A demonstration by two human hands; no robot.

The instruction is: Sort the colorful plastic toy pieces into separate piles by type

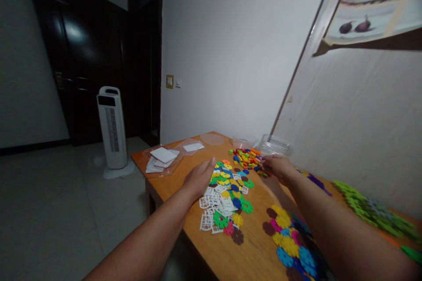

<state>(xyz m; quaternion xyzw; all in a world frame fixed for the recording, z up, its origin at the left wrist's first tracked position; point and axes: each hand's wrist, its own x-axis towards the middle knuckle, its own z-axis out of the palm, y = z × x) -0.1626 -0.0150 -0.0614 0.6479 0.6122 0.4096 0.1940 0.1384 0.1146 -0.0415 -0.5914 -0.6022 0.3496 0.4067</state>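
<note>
My left hand (199, 178) lies along the left side of a loose pile of flower-shaped plastic discs (224, 175), fingers held straight and thumb up, with nothing seen in it. White plastic lattice pieces (214, 202) are spread just below that hand, some under a green disc. At the far side of the table, my right hand (278, 167) has its fingers bent together at the right edge of a heap of small coloured building blocks (245, 158). Whatever is between those fingertips is too small to name. Another group of discs (286, 241) lies nearer, beside my right forearm.
Clear plastic containers (275, 144) stand by the wall. Clear lids with white paper cards (163, 155) lie at the table's (250, 246) left corner. Green pieces (372, 210) are heaped along the right. A white tower fan (112, 131) stands on the floor.
</note>
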